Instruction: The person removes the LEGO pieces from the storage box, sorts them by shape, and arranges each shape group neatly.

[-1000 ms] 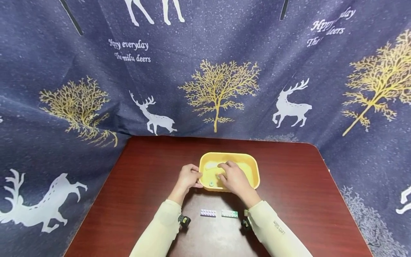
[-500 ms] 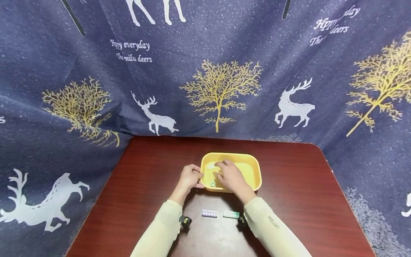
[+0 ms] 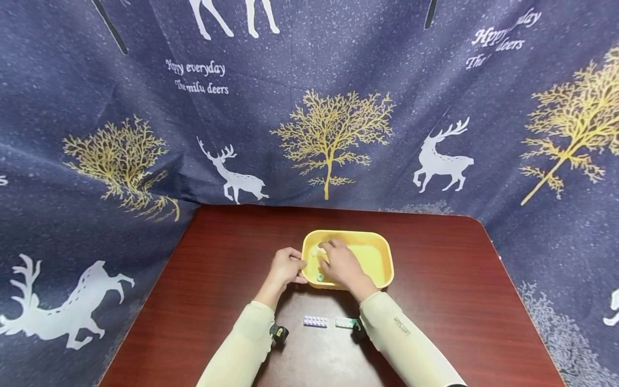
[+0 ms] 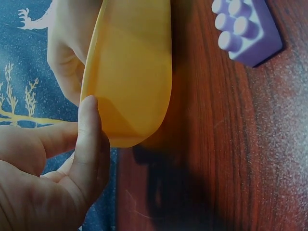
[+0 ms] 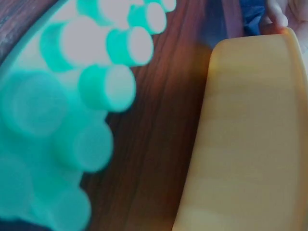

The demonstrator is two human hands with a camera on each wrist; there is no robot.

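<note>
At its left end, the yellow bin [image 3: 374, 260] is pinched at the rim by my left hand [image 3: 287, 267]. In the left wrist view the fingers [image 4: 89, 125] press on the bin's wall. My right hand [image 3: 342, 263] reaches down inside the bin, its fingers bent. Close to its fingertips is a small whitish piece [image 3: 316, 251]; I cannot tell whether they grip it. A small round green piece [image 3: 320, 277] lies on the bin's floor at the near left. The right wrist view does not show the right hand's fingers.
A purple studded toy brick [image 3: 315, 321] and a green studded one [image 3: 344, 322] lie side by side in front of the bin on the dark red table [image 3: 232, 236]. A blue cloth [image 3: 290, 64] with deer and trees hangs behind the table.
My right hand has moved a little to the left inside the bin. The whitish piece looks turned or shifted near its fingertips. My left hand stays on the rim.
</note>
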